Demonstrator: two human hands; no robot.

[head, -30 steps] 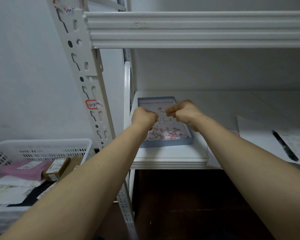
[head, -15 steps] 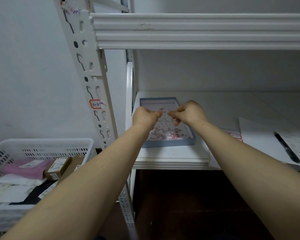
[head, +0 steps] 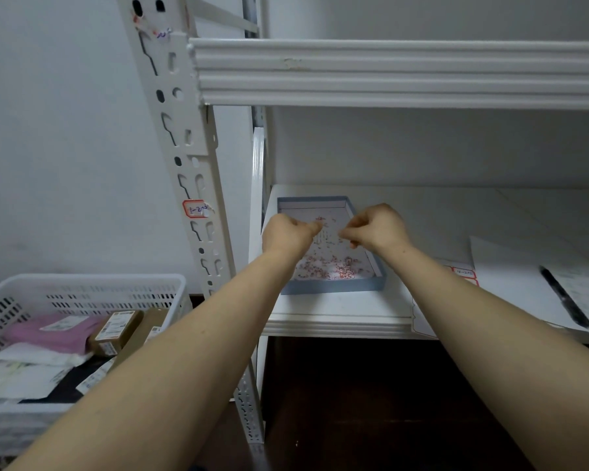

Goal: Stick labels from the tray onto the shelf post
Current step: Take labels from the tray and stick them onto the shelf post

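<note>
A white basket at far left holds a pink pouch, brown boxes with printed stickers too small to read, and white packets. Next stands the shelf post, carrying a red-bordered label handwritten in blue, starting "1-2"; the rest is unclear. The blue tray sits at the front left corner of the shelf, strewn with red-and-white label scraps. Over it the left hand has its grip curled together, thumb pointing right. The right hand is apart from it, grip pinched; whether either holds a label is too small to tell. Further right lie a label sheet, then a black pen on paper.
</note>
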